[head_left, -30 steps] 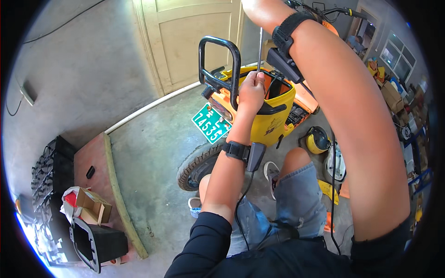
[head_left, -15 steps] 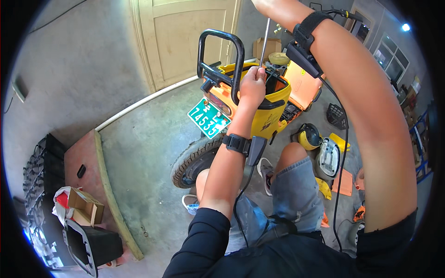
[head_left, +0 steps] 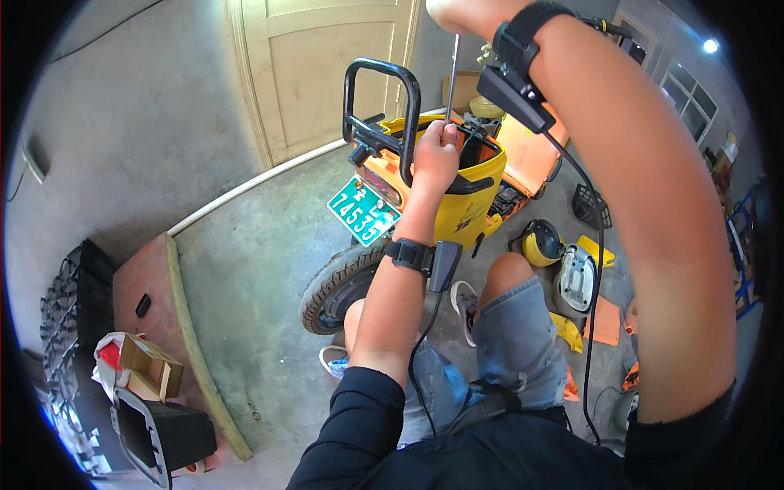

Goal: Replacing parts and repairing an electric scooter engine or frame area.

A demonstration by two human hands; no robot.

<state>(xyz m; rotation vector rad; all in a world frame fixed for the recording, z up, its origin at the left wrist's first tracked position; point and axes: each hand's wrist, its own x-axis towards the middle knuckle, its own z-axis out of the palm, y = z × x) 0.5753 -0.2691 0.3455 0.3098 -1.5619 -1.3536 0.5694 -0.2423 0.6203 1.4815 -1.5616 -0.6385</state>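
Observation:
A slim, shiny metal rod (head_left: 453, 77), like a screwdriver shaft, stands nearly upright over the rear of a yellow and orange scooter (head_left: 465, 208). My left hand (head_left: 436, 161) is closed around its lower part, next to the scooter's black rear grab rail (head_left: 415, 106). At the top edge my right hand (head_left: 461, 15) is closed at the rod's upper end; the frame cuts off part of this hand, and any handle is hidden. The rod's lower tip is out of sight behind my left hand. Below the rail sit a green plate (head_left: 362, 212) and the rear tyre (head_left: 335, 286).
On the floor to the right lie a yellow helmet (head_left: 541, 243), a white-and-grey shell part (head_left: 576, 279), an orange panel (head_left: 603, 320) and a black basket (head_left: 590, 206). At left are an open cardboard box (head_left: 155, 367) and a black bin (head_left: 175, 433). Cables hang from my wrist devices.
My right hand has come down and left, showing more of itself at the top edge. The rod and my left hand have shifted slightly left in the picture, as has the scooter.

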